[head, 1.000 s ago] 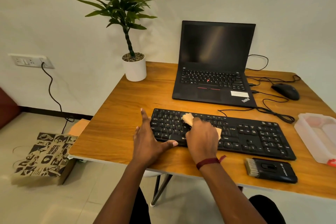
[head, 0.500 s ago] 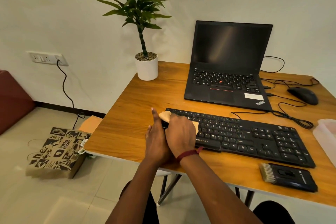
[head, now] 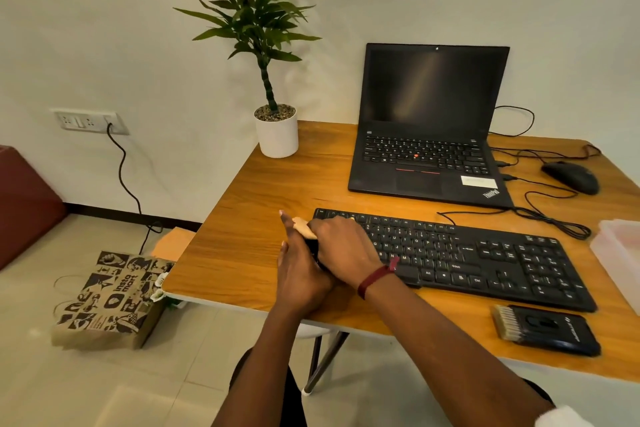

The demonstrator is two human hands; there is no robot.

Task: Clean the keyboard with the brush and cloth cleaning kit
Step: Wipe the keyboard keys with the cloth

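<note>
Right hand curls round a beige cloth; left hand, fingers straight, lies against it. On the wooden desk, both sit at the left end of the black keyboard. Just in front of its right end lies the black brush; the cloth pokes out by the far left corner.

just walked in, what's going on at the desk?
A person is wiping the keyboard with a beige cloth. The right hand holds the cloth bunched under it and presses it on the keys at the keyboard's left end. The left hand lies with straight fingers against that end, apparently bracing it. The brush lies untouched on the table, in front of the keyboard's right end. The laptop behind is open, its screen dark.
</note>
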